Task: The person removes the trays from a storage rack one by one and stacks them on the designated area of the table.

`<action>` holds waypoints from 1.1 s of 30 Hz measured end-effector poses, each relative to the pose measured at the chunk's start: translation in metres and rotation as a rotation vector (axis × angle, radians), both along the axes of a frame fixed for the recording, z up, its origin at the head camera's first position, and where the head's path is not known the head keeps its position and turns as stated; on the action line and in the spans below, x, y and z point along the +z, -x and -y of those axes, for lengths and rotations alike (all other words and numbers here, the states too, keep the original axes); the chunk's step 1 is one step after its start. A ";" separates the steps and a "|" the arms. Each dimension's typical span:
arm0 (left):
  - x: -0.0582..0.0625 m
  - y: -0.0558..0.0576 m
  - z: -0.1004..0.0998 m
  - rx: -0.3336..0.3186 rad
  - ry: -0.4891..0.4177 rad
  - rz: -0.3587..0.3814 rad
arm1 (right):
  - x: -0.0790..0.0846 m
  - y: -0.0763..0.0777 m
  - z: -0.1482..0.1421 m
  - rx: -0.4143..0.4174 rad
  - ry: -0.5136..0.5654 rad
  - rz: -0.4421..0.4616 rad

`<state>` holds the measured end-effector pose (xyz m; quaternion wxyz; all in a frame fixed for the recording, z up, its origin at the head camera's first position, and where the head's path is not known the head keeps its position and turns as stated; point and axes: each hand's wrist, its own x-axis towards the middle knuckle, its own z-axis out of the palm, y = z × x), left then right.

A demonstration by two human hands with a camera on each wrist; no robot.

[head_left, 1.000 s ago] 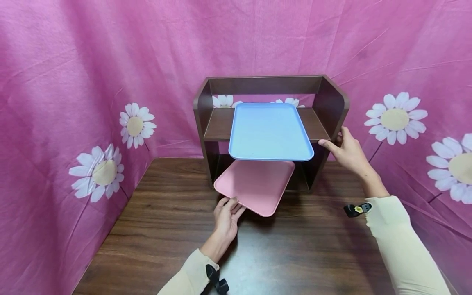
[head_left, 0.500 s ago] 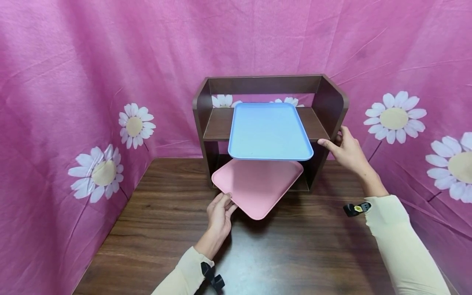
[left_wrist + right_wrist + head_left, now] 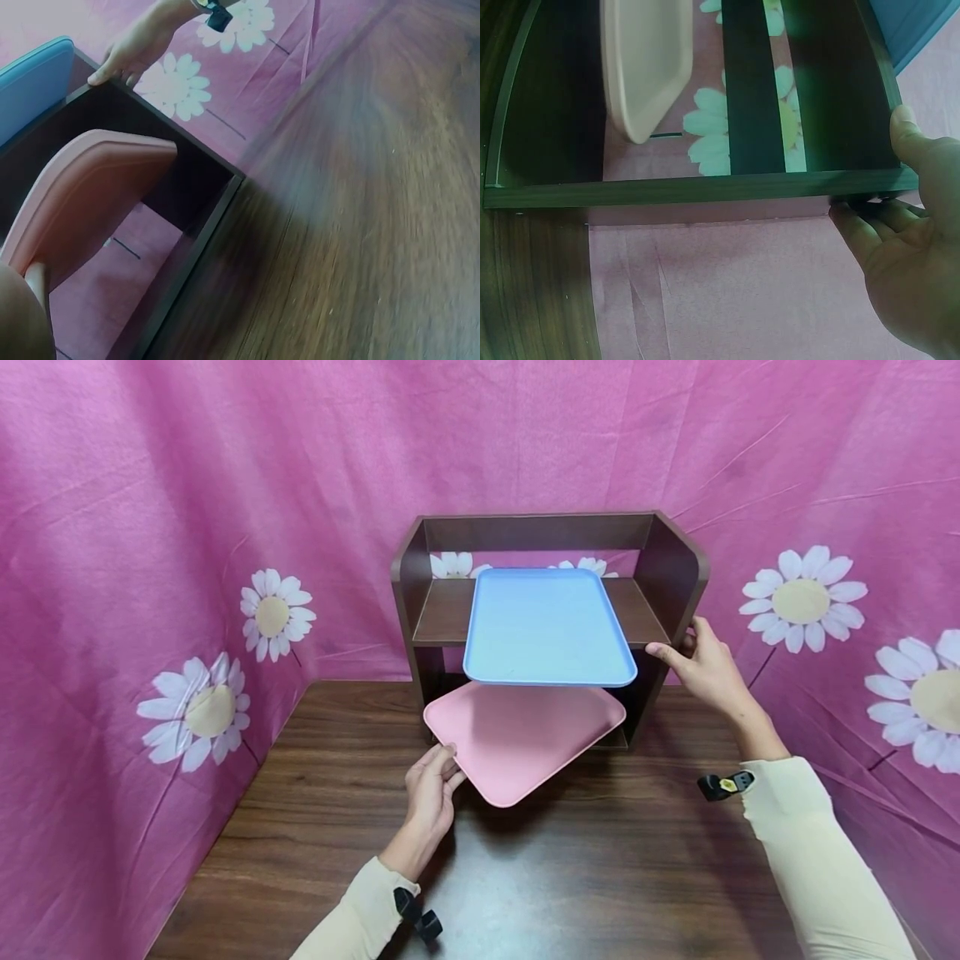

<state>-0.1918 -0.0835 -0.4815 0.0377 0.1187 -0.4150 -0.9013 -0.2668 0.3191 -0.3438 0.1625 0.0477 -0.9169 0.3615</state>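
My left hand (image 3: 429, 797) pinches the left edge of a pink tray (image 3: 517, 743), thumb on top and fingers beneath. The tray is turned at an angle, one corner jutting toward me, its back part hidden under a blue tray (image 3: 551, 631). In the left wrist view the pink tray (image 3: 97, 195) stands clear of the table, in front of the lower compartment. My right hand (image 3: 708, 672) grips the right side panel of a dark brown desk shelf (image 3: 536, 534), thumb on the front edge, as the right wrist view also shows of the hand (image 3: 919, 236).
The blue tray lies on the upper shelf board (image 3: 450, 620), its front overhanging the board. The shelf stands at the back of a wooden table (image 3: 315, 827), against a pink curtain (image 3: 337, 468) printed with white daisies.
My left hand has moved left, swinging the pink tray round so its front corner shifts left and its right corner reaches further right. My right hand, the shelf and the blue tray stay put.
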 end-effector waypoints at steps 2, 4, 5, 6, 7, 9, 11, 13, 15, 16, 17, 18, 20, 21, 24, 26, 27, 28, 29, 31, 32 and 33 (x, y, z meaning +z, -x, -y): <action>0.000 0.001 0.003 -0.006 0.011 0.000 | 0.000 0.000 0.000 -0.001 0.006 0.002; 0.000 0.003 0.006 -0.018 0.017 0.003 | 0.000 0.000 -0.001 0.002 0.008 0.001; 0.000 0.004 0.007 -0.025 0.021 0.002 | 0.000 0.001 -0.001 0.005 0.011 -0.001; 0.000 0.005 0.009 -0.032 0.025 0.002 | 0.000 0.001 -0.001 0.002 0.010 0.000; 0.000 0.005 0.011 -0.039 0.031 0.001 | 0.000 0.001 -0.001 -0.001 0.009 0.002; 0.002 0.006 0.014 -0.053 0.037 -0.006 | 0.000 0.001 0.000 -0.005 0.008 0.003; 0.002 0.007 0.016 -0.063 0.047 -0.008 | 0.000 0.001 0.000 -0.005 0.009 0.004; 0.002 0.008 0.019 -0.077 0.055 -0.011 | 0.001 0.000 0.000 -0.004 0.009 0.006; 0.002 0.009 0.022 -0.087 0.061 -0.011 | 0.000 0.000 0.000 -0.001 0.008 0.002; 0.002 0.010 0.024 -0.092 0.064 -0.012 | 0.000 0.000 0.000 -0.001 0.006 0.001; 0.002 0.010 0.025 -0.096 0.065 -0.013 | 0.000 0.000 0.000 -0.005 0.003 0.002; 0.002 0.011 0.027 -0.100 0.069 -0.018 | 0.000 0.000 0.000 -0.008 0.001 0.003; 0.001 0.012 0.030 -0.109 0.070 -0.029 | 0.000 0.000 0.000 -0.009 0.000 -0.001; 0.001 0.012 0.031 -0.114 0.072 -0.034 | 0.000 0.000 0.000 -0.008 0.001 -0.001; 0.001 0.013 0.036 -0.125 0.068 -0.045 | 0.000 0.001 0.000 -0.003 0.005 -0.002; 0.001 0.013 0.038 -0.134 0.067 -0.047 | 0.000 0.001 0.000 -0.001 0.007 0.002; 0.001 0.013 0.039 -0.135 0.066 -0.042 | 0.000 0.001 0.000 -0.001 0.006 0.004; 0.001 0.013 0.040 -0.139 0.063 -0.041 | 0.000 0.002 0.000 0.000 0.006 0.005; 0.001 0.013 0.041 -0.144 0.065 -0.041 | 0.000 0.002 0.000 0.001 0.007 0.007; 0.001 0.014 0.044 -0.157 0.064 -0.042 | 0.000 0.001 0.000 0.001 0.011 0.007; 0.001 0.014 0.044 -0.163 0.063 -0.045 | -0.001 0.001 0.000 0.002 0.012 0.005; 0.001 0.014 0.045 -0.169 0.061 -0.047 | -0.001 0.001 -0.001 0.004 0.014 0.003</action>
